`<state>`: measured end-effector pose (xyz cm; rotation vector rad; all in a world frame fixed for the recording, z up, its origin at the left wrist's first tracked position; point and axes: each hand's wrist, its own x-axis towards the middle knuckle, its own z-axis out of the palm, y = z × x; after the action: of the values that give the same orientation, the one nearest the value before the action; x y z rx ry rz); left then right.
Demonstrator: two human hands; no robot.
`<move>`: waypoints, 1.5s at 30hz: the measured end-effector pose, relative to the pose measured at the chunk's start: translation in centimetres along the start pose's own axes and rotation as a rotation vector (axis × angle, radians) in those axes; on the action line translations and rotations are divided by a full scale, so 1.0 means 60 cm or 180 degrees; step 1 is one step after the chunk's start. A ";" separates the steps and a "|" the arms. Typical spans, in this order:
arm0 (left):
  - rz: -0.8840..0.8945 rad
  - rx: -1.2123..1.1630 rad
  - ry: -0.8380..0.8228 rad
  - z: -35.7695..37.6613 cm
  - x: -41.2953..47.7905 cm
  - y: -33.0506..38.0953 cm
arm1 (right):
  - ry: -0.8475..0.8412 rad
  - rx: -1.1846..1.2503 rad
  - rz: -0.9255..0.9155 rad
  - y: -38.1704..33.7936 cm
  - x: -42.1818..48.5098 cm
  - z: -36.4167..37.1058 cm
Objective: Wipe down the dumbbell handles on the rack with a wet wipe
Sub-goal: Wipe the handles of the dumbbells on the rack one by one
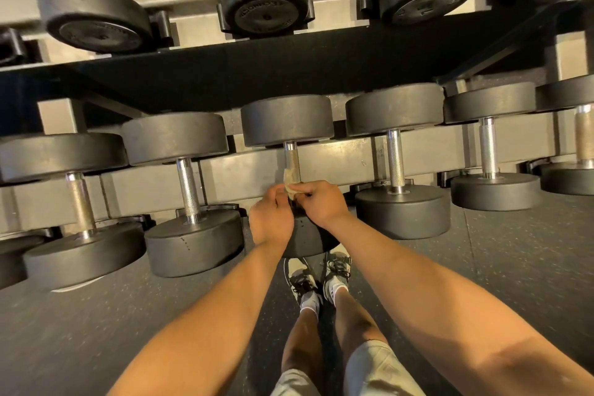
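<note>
Head view: left hand (pixel 271 219) and right hand (pixel 321 202) both pinch the wet wipe (pixel 291 182) round the middle dumbbell handle (pixel 292 156), near the front edge of the rack (pixel 244 167). Probably mid-wipe; next, slide it along the bar.

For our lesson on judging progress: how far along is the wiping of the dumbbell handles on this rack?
Done: cannot tell; no handle looks visibly wet or marked. In hand: the left grip and right grip pinch the wet wipe against the near end of the centre handle on the lower shelf. Left: this handle's far length, and possibly the left neighbour handle and right neighbour handle.
</note>
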<state>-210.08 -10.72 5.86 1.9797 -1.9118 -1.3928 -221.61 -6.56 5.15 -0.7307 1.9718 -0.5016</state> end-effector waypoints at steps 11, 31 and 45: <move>0.0372 -0.0556 -0.0595 -0.025 -0.015 -0.001 | 0.0225 0.1183 -0.0076 -0.017 -0.049 -0.006; 0.0380 -0.1107 0.0499 0.000 0.099 0.063 | 0.1041 0.0247 0.0007 -0.011 -0.018 0.022; 0.0801 -0.0606 0.0335 0.009 0.106 0.048 | 0.0889 0.0228 0.0204 -0.013 -0.015 0.016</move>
<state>-213.75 -16.29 3.81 1.6295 -1.8305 -1.3201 -220.20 -6.58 5.74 -0.5749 2.2155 -0.6609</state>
